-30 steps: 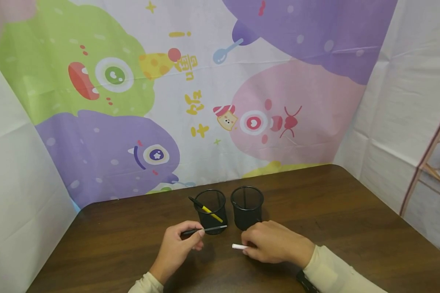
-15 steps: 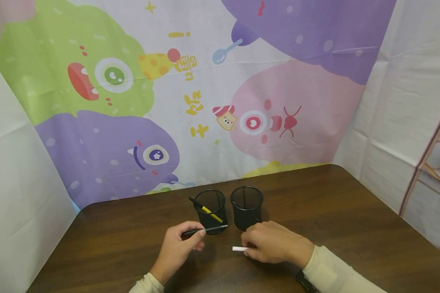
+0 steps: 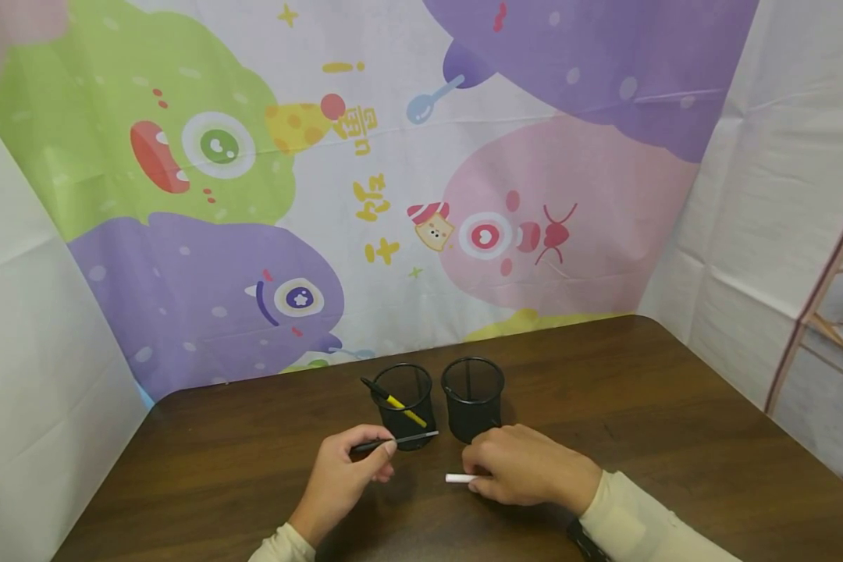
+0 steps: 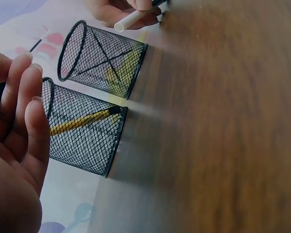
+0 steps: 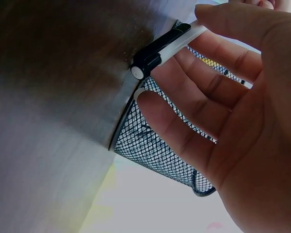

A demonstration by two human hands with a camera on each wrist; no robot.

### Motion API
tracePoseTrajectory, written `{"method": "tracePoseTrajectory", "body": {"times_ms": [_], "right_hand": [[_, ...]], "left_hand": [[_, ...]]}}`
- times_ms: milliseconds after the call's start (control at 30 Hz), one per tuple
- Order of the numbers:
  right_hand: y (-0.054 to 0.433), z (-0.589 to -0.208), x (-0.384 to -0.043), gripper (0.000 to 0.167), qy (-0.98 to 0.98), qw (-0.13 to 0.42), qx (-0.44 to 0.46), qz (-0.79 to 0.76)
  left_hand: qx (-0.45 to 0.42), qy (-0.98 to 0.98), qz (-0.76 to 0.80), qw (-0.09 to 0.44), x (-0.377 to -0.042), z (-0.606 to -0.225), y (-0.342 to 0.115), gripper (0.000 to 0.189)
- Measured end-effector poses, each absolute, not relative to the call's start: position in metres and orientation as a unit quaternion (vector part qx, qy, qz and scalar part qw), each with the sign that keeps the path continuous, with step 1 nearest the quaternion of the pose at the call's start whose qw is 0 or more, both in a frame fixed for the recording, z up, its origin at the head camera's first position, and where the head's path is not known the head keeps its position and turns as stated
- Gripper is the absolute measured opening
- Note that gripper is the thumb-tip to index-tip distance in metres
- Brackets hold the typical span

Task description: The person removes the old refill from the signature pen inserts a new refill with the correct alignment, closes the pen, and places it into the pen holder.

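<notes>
In the head view, my left hand (image 3: 347, 476) pinches a slim black stick with a thin grey shaft (image 3: 417, 436); its exact kind is unclear. That shaft points right, in front of the left mesh cup (image 3: 410, 425). Inside this cup leans a yellow and black pen (image 3: 396, 403). My right hand (image 3: 534, 467) holds a white pen (image 3: 459, 478) between thumb and fingers, its plain end toward the left. The right wrist view shows the black clip (image 5: 165, 46) along this pen. Just beyond the right hand stands the right mesh cup (image 3: 474, 406).
Both cups stand side by side, upright, on a dark brown wooden table (image 3: 218, 468). A cartoon-printed cloth (image 3: 393, 312) hangs behind the table, with white cloth walls at both sides. Near the right sleeve lies a partly hidden black object (image 3: 586, 540).
My left hand and the slim stick have shifted very slightly to the right. The white pen's plain end has dipped a little toward me. The cups stay where they were.
</notes>
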State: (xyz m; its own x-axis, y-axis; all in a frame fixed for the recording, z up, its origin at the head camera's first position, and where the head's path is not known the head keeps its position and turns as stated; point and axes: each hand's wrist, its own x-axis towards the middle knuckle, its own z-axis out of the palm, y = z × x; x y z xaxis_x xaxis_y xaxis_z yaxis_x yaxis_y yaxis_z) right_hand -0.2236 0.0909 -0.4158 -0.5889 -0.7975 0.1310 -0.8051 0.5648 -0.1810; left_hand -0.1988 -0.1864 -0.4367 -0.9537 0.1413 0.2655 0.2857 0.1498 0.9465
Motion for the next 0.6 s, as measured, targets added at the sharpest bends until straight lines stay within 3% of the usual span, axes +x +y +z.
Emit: {"method": "tracePoseTrajectory", "body": {"times_ms": [600], "right_hand": [[0.0909, -0.4163, -0.2237, 0.015, -0.884, 0.025, 0.456, 0.098]], "left_hand": [[-0.150, -0.759, -0.632, 0.052, -0.1983, -0.4369, -0.1854, 0.018]]}}
